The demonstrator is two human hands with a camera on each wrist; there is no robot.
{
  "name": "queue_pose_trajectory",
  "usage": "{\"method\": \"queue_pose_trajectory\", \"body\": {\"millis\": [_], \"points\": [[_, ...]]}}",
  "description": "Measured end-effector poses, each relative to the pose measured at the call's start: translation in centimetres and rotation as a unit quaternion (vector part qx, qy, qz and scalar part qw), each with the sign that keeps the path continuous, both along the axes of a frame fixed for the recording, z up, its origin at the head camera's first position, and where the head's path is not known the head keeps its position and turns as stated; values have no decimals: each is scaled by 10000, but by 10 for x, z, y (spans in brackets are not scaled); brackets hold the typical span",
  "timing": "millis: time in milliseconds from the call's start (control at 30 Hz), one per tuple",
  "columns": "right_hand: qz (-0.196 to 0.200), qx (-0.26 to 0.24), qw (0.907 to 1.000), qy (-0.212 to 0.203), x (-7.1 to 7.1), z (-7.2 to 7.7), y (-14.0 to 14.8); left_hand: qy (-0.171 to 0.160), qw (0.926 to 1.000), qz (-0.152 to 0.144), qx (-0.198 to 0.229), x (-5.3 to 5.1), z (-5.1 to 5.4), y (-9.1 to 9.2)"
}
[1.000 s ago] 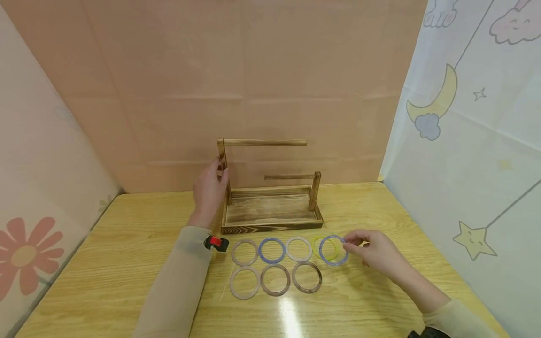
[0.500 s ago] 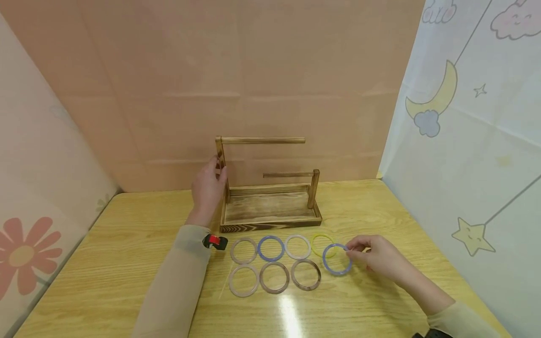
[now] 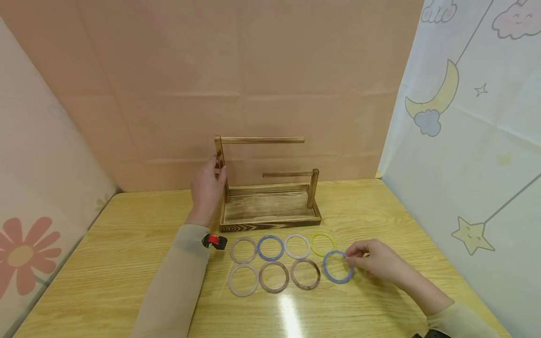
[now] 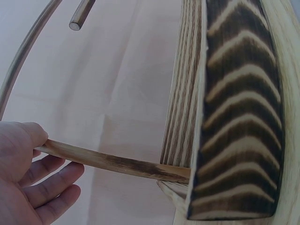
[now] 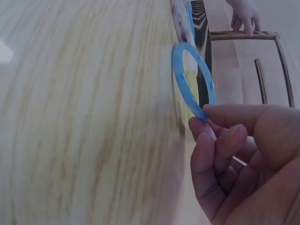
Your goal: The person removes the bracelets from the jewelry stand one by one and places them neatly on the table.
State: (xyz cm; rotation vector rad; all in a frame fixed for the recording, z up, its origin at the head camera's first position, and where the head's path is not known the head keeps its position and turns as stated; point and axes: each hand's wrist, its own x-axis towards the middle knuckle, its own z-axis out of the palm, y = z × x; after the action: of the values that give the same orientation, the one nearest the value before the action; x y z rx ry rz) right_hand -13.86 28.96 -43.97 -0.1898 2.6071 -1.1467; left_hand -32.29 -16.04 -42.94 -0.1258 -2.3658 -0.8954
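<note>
In the head view, my left hand (image 3: 207, 188) grips the tall left post (image 3: 219, 147) of a two-bar wooden stand (image 3: 270, 226). The left wrist view shows its thumb and fingers around that post. My right hand (image 3: 378, 262) pinches a blue bangle (image 5: 181, 77) by its right edge between thumb and forefinger. That bangle is tilted, low over the table at the right end of the front row; whether it touches the wood I cannot tell. Behind it lies a yellow bangle (image 3: 312, 245). More bangles lie flat to the left, among them a second blue bangle (image 3: 270, 260) and a brown mottled bangle (image 3: 305, 288).
The stand's long upper bar (image 3: 262, 140) and shorter lower bar (image 3: 287, 174) carry nothing. Its shallow tray base sits behind the bangles on the wooden table (image 3: 139, 244). A brown backdrop (image 3: 169, 70) rises behind, with patterned sheets at both sides.
My right hand has drawn the blue bangle toward me and slightly right, off the yellow bangle, and lowered it to the front row's end. My left hand keeps its hold on the post.
</note>
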Motion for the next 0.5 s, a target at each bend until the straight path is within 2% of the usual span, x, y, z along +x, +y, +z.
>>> {"method": "queue_pose_trajectory", "body": {"millis": [267,500], "points": [[73,-143,9997,-187,-2,-8,-2,-1,10000,11,-40,0,0,-1],[82,-37,9999,-99,-4,-11,-5,97,9999,32,-107,-1,-1,-1]]}}
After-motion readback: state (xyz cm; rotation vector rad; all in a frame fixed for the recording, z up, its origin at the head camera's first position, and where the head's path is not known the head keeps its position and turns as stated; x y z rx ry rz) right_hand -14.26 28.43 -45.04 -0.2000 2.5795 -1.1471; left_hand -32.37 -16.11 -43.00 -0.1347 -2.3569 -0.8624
